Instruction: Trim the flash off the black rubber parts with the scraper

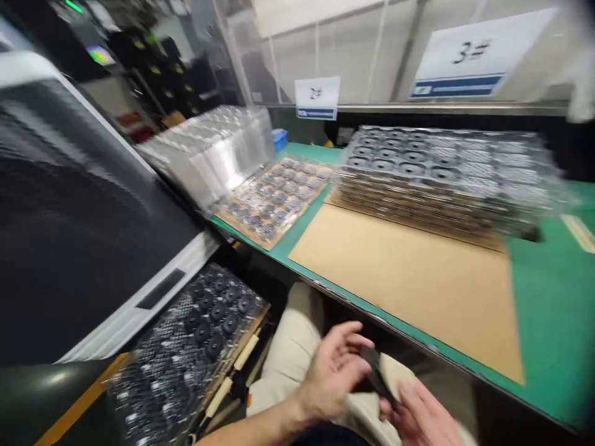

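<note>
Above my lap, my left hand (pixel 332 375) and my right hand (pixel 423 412) meet at a thin dark part (pixel 383 381), seen nearly edge-on. The thumb and curled fingers of my left hand close on its upper end, while my right fingers grip the lower end. Its exact kind is hard to make out, as fingers cover much of it. Down at my left lies a clear plastic tray (pixel 181 347) holding black round parts with a hole in the middle.
A brown cardboard sheet (pixel 418 272) lies on the green bench top (pixel 548 310). Stacked clear trays (pixel 446 173) stand at its back, labelled panels above. Further left are a tray of round parts (pixel 279 195) and a clear tray stack (pixel 218 148). A dark screen-like panel (pixel 83 204) leans left.
</note>
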### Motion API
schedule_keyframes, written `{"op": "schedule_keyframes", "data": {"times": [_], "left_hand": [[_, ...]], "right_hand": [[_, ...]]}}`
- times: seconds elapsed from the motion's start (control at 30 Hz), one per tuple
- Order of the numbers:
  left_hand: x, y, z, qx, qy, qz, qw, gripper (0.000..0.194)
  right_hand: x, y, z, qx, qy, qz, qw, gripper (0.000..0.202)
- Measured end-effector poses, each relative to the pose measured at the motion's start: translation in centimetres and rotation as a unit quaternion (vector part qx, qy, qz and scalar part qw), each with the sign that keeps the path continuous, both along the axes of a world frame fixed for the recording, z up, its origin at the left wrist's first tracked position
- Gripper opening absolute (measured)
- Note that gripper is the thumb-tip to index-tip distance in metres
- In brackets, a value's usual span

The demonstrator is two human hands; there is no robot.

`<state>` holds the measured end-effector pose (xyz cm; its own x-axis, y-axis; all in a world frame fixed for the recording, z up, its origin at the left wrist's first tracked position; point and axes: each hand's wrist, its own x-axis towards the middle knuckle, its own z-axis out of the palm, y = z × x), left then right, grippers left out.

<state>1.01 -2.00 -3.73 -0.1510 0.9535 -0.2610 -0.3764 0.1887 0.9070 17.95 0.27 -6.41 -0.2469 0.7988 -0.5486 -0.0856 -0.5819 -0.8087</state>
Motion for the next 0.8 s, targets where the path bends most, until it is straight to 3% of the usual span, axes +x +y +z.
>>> {"op": "schedule_keyframes", "data": {"times": [0.07,0.13,0.27,0.37,0.47,0.57,0.7,0.8], "left_hand": [[-0.5,-0.4,1.1,0.0,-0.022,-0.022,1.0,0.053],[-1.2,-0.6,1.6,0.009,-0.051,-0.052,0.997,0.058],[-2.3,-0.6,1.4,0.0,-0.067,-0.055,0.996,0.067],[-2.8,-0.5,1.5,-0.004,-0.076,-0.045,0.996,0.065],[-3.3,-0.6,2.1,-0.005,-0.091,-0.027,0.995,0.064],[-3.2,-0.8,2.9,-0.001,-0.103,-0.025,0.994,0.059],[-2.8,-1.2,3.4,-0.026,-0.128,-0.039,0.991,0.058],[-2.5,-1.3,3.5,-0.064,-0.168,-0.036,0.983,0.056]], "right_hand": [[-1.1,-0.6,2.1,-0.004,0.06,-0.048,0.997,0.052],[-2.5,-0.5,3.5,0.016,0.105,-0.039,0.994,0.049],[-3.0,0.4,5.1,0.062,0.118,0.042,0.99,0.042],[-1.7,1.4,6.6,0.137,0.012,0.112,0.984,0.036],[-0.6,2.2,8.3,0.288,-0.156,0.125,0.936,0.024],[-0.2,2.3,10.1,0.402,-0.211,0.191,0.87,0.018],[-0.3,1.8,11.4,0.465,-0.257,0.215,0.819,0.016],[-0.1,1.6,11.6,0.46,-0.248,0.244,0.817,0.013]]}}
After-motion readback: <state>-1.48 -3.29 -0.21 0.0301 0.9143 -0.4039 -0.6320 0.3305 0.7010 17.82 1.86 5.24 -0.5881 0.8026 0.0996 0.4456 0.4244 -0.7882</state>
